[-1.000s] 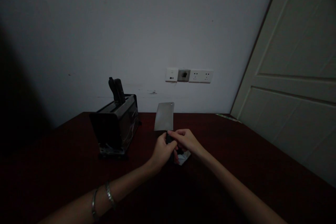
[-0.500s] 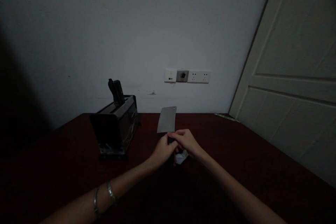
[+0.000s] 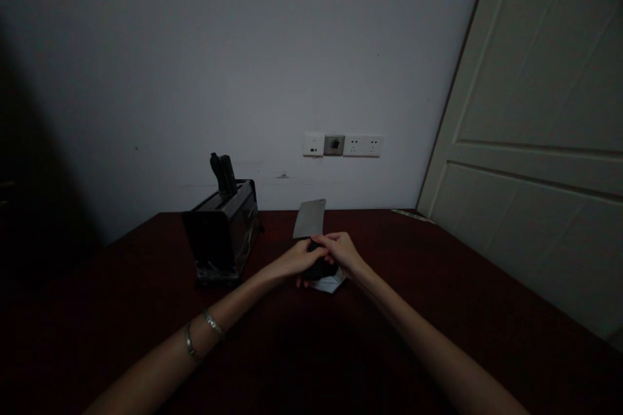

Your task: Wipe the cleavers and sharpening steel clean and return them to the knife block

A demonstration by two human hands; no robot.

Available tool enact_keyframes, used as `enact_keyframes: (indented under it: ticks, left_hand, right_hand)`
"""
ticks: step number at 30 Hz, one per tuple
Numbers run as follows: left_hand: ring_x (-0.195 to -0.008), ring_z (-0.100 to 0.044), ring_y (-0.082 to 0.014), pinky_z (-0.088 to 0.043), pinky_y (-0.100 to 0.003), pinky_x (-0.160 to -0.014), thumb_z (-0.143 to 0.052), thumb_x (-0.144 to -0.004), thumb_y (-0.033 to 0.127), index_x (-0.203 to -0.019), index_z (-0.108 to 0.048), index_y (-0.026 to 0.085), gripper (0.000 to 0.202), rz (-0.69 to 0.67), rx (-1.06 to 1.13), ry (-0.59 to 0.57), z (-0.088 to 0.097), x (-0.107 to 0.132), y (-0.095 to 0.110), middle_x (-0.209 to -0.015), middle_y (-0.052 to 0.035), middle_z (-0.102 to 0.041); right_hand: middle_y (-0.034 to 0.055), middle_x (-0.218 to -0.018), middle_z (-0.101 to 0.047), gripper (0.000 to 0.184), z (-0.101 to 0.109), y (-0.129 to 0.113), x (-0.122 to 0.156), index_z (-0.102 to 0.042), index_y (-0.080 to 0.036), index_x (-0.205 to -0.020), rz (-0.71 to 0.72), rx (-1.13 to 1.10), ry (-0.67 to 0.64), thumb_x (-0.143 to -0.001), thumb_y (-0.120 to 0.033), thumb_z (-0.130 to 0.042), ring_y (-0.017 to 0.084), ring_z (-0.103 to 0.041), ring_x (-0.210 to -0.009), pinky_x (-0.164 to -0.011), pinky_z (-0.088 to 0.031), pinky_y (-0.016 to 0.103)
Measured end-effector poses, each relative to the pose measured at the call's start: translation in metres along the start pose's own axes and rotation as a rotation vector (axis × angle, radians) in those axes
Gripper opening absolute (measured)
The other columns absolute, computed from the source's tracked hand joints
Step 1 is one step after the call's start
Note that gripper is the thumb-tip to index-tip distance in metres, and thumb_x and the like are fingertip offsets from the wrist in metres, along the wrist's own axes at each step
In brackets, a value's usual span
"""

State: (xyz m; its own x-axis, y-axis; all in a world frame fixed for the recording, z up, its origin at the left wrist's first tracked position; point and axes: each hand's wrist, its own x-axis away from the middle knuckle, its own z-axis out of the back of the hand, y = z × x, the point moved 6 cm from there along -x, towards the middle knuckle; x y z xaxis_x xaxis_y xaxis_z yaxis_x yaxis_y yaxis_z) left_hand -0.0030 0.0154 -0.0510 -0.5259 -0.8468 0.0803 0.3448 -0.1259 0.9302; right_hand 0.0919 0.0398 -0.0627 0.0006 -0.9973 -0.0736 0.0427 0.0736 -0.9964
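A cleaver [image 3: 309,218] points away from me, its broad grey blade toward the wall and its black handle [image 3: 315,267] toward me. My left hand [image 3: 302,258] is wrapped round the handle, thumb on top. My right hand [image 3: 339,250] is closed at the top of the handle, near the blade, its thumb and fingertips meeting the left thumb. Beneath the hands a crumpled white piece [image 3: 329,283], cloth or paper, sticks out; whether the right fingers grip it is hidden.
At the left stands a dark knife block [image 3: 221,233] with two black handles [image 3: 224,173] upright in it. The dark red table [image 3: 389,272] meets a wall with sockets [image 3: 363,146]. A pale door [image 3: 530,162] is on the right; a thin strip [image 3: 411,214] lies near it.
The left hand has turned on the handle, with its fingers now showing underneath. The white piece has shifted slightly left below the hands. The view has moved a little.
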Motion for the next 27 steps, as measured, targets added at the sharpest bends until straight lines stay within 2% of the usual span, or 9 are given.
enact_keyframes:
  ticks: [3,6,9,11,13,15,17,20,27]
  left_hand:
    - [-0.026,-0.043,-0.0062,-0.023,-0.013,-0.026,-0.047,-0.078,0.048,-0.083,-0.057,0.016,0.033,-0.020,-0.005,-0.068,0.004,0.006,0.005,-0.057,-0.0010,-0.060]
    - [-0.027,-0.044,-0.0083,-0.025,-0.015,-0.027,-0.043,-0.078,0.055,-0.090,-0.057,0.016,0.043,0.049,-0.013,-0.134,0.010,0.016,0.007,-0.050,0.0001,-0.057]
    - [-0.027,-0.042,-0.0089,-0.026,-0.016,-0.028,-0.041,-0.079,0.057,-0.091,-0.057,0.014,0.048,0.076,-0.147,-0.149,0.022,0.030,0.013,-0.049,-0.0020,-0.058]
    - [-0.032,-0.042,-0.0086,-0.028,-0.017,-0.032,-0.043,-0.079,0.053,-0.086,-0.060,0.014,0.043,-0.057,-0.303,-0.048,0.033,0.039,0.027,-0.051,-0.0022,-0.058]
    - [-0.045,-0.049,-0.0100,-0.036,-0.018,-0.042,-0.051,-0.078,0.042,-0.088,-0.062,0.016,0.029,-0.310,-0.525,0.093,0.040,0.051,0.051,-0.059,-0.0021,-0.059]
    - [-0.069,-0.056,-0.0144,-0.042,-0.022,-0.059,-0.055,-0.076,0.026,-0.100,-0.060,0.018,0.026,-0.570,-0.793,0.161,0.034,0.064,0.071,-0.079,-0.0047,-0.061]
    - [-0.092,-0.052,-0.0190,-0.043,-0.028,-0.073,-0.050,-0.077,0.015,-0.114,-0.053,0.019,0.037,-0.747,-1.049,0.117,0.019,0.073,0.079,-0.101,-0.0080,-0.058]
    - [-0.104,-0.045,-0.0215,-0.040,-0.033,-0.084,-0.044,-0.079,0.006,-0.121,-0.048,0.019,0.044,-0.875,-1.297,0.011,0.000,0.075,0.075,-0.119,-0.0103,-0.050]
    - [-0.114,-0.045,-0.0216,-0.035,-0.039,-0.095,-0.036,-0.089,0.014,-0.117,-0.051,0.021,0.033,-0.998,-1.276,-0.109,-0.010,0.067,0.066,-0.117,-0.0107,-0.055]
  right_hand:
    - [-0.0043,-0.034,-0.046,0.030,-0.001,-0.002,0.002,-0.056,-0.014,-0.050,0.004,-0.005,0.008,-0.065,-0.039,-0.063,0.005,-0.036,-0.030,-0.031,-0.025,0.018]
    - [-0.0046,-0.033,-0.044,0.033,0.003,-0.006,0.004,-0.052,-0.015,-0.045,0.022,-0.001,0.025,-0.066,-0.038,-0.062,0.005,-0.035,-0.029,-0.031,-0.025,0.018]
    - [-0.0044,-0.032,-0.044,0.035,0.008,-0.009,0.006,-0.049,-0.016,-0.042,0.034,0.010,0.034,-0.066,-0.037,-0.063,0.005,-0.036,-0.029,-0.031,-0.025,0.018]
    - [-0.0040,-0.032,-0.045,0.035,0.010,-0.010,0.007,-0.050,-0.016,-0.042,0.034,0.015,0.031,-0.065,-0.037,-0.064,0.005,-0.035,-0.029,-0.030,-0.024,0.018]
    - [-0.0041,-0.032,-0.045,0.034,0.011,-0.010,0.007,-0.050,-0.015,-0.042,0.028,0.017,0.028,-0.064,-0.037,-0.065,0.005,-0.034,-0.028,-0.030,-0.023,0.018]
    - [-0.0042,-0.032,-0.045,0.033,0.012,-0.010,0.007,-0.051,-0.015,-0.043,0.021,0.017,0.022,-0.064,-0.037,-0.065,0.005,-0.035,-0.028,-0.030,-0.024,0.018]
    - [-0.0040,-0.032,-0.044,0.033,0.010,-0.010,0.008,-0.052,-0.014,-0.043,0.016,0.016,0.009,-0.064,-0.037,-0.065,0.005,-0.036,-0.029,-0.030,-0.024,0.017]
    - [-0.0042,-0.032,-0.044,0.032,0.008,-0.011,0.010,-0.054,-0.013,-0.044,0.013,0.013,-0.010,-0.063,-0.036,-0.066,0.004,-0.036,-0.029,-0.030,-0.023,0.017]
    - [-0.0040,-0.033,-0.045,0.035,0.005,-0.011,0.013,-0.052,-0.013,-0.043,0.005,0.003,-0.023,-0.062,-0.038,-0.067,0.004,-0.035,-0.029,-0.030,-0.023,0.016]
